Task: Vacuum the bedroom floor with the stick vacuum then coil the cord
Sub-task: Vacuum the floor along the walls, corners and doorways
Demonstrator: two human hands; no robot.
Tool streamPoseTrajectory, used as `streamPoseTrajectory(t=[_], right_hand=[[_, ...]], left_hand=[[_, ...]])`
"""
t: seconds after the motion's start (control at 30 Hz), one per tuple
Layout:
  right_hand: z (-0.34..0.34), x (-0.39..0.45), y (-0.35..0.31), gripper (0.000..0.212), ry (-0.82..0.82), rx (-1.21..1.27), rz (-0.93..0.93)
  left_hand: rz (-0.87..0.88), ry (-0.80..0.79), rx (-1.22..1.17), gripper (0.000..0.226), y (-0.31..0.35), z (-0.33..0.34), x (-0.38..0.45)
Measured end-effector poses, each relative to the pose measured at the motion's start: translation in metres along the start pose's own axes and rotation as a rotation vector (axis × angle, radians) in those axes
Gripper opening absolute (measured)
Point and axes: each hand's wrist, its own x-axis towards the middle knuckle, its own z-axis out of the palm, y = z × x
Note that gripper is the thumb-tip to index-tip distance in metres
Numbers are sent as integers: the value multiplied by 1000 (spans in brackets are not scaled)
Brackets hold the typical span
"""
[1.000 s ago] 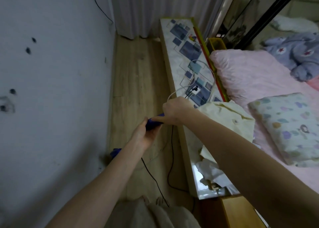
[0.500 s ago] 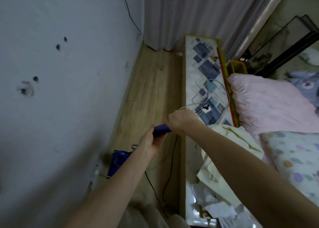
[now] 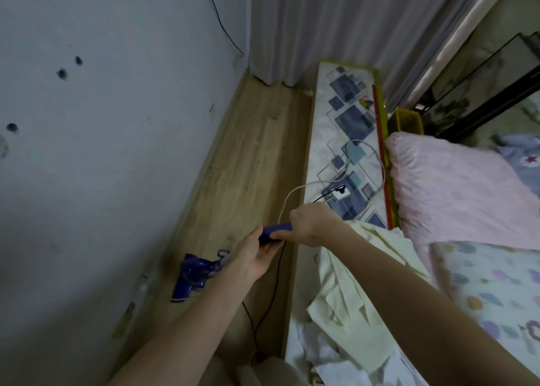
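Between the grey wall and the long patterned bench, both the left hand (image 3: 254, 254) and right hand (image 3: 311, 225) grip the blue stick vacuum handle (image 3: 276, 231) over the wooden floor (image 3: 248, 166), so vacuuming seems underway, its black cord (image 3: 264, 306) trailing uncoiled.

Blue stick vacuum (image 3: 193, 274) tilted, body low on wood floor by left wall, handle (image 3: 276, 231) raised right. Black cord (image 3: 264, 306) hangs from handle, trails near, uncoiled.

Both hands (image 3: 257, 254) clenched, arms outstretched
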Motion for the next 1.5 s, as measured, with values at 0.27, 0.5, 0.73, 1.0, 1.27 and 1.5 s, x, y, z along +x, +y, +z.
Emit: streamPoseTrajectory(t=[0.27,0.5,0.73,1.0,1.27,1.5], right_hand=[[22,16,-23,69,-35,115,-30],[23,0,6,71,-79,137,-9],[15,-7,24,66,-117,128,-24],[53,-3,-6,71,-304,529,113],[33,3,-5,68,-161,311,80],[5,-7,11,67,-109,182,24]], left_hand=[[29,59,-13,40,13,-32,10],[59,33,-84,40,-27,-12,9],[125,17,-168,46,-52,-1,21],[189,51,-207,62,-59,-41,36],[150,39,-202,48,-45,-23,30],[65,-24,-215,43,-41,-3,19]])
